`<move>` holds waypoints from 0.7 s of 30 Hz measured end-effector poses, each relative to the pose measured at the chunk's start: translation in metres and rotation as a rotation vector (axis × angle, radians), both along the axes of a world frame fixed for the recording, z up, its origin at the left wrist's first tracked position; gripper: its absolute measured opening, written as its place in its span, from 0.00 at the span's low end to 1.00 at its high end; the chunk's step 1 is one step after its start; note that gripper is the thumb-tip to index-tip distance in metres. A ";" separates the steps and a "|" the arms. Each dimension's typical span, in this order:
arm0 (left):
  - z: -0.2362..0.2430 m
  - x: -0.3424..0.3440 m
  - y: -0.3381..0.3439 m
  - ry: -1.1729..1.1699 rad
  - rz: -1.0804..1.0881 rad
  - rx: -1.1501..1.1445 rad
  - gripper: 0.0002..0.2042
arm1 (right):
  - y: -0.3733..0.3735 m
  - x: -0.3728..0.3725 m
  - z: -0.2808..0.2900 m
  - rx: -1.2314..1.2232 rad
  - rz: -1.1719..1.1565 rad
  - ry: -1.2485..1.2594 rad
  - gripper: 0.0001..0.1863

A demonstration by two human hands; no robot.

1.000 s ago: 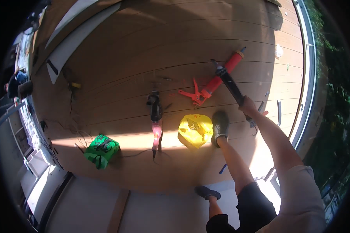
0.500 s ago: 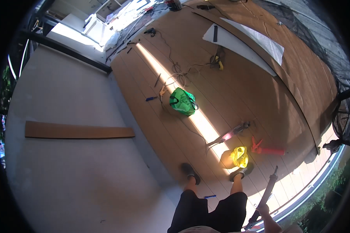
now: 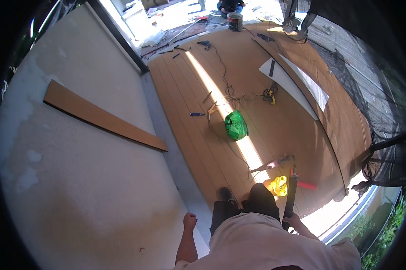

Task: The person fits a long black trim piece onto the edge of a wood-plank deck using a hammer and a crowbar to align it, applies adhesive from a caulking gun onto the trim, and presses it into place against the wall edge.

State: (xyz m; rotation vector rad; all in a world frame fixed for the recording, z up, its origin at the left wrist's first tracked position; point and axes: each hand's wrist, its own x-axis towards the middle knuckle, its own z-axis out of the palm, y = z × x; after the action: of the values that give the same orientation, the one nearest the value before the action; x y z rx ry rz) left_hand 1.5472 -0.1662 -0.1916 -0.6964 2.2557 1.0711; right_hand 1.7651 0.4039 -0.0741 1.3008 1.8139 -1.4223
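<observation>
- The black caulking gun (image 3: 291, 197) is in the right hand (image 3: 294, 221), whose fingers are closed around its near end.
- If this grip loosens, it could fall onto the red caulking gun (image 3: 308, 185).
- The left hand (image 3: 190, 220) is curled, holding nothing visible.

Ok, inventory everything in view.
Slender caulking gun: 1, black, lower right
Tubular caulking gun: 1, red, partly behind black one
Crumpled plastic bag: 1, yellow, left of black gun
Slim power tool: 1, pink and dark, beyond yellow bag
Rounded plastic bag: 1, green, centre
Slim-handled tool: 1, blue, left of green bag
Looped cord: count unclear, tan, beyond green bag
Flat plank: 1, brown, on grey surface, left
Flat sheeting: count unclear, white, right
Cylindrical bucket: 1, dark, far edge
Co-worker: 1, dark clothing, beyond bucket
Left hand: 1, bare, lower centre
Right hand: 1, bare, gripping black gun
</observation>
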 end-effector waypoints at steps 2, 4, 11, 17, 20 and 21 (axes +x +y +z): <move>-0.012 0.000 -0.015 -0.049 -0.018 0.013 0.07 | -0.011 -0.035 0.009 0.010 0.092 0.017 0.21; -0.018 -0.007 -0.010 -0.150 -0.079 0.024 0.06 | -0.016 -0.071 0.022 0.051 0.223 0.117 0.22; 0.019 -0.065 0.023 -0.173 0.028 0.202 0.05 | 0.007 -0.185 0.012 0.167 0.476 0.031 0.26; 0.057 -0.132 0.005 -0.198 0.337 0.280 0.07 | 0.016 -0.343 0.005 0.194 0.659 -0.002 0.30; 0.083 -0.178 0.010 -0.116 0.418 0.284 0.08 | 0.037 -0.413 -0.036 0.077 0.643 0.194 0.28; 0.085 -0.191 0.007 -0.097 0.445 0.267 0.08 | 0.035 -0.448 -0.032 0.175 0.766 0.179 0.27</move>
State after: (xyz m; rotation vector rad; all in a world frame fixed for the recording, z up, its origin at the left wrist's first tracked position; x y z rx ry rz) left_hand 1.3558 -0.1590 -0.1068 -1.1367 1.8697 1.4750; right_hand 1.3172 0.4386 -0.1062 0.4361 2.2446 -0.9795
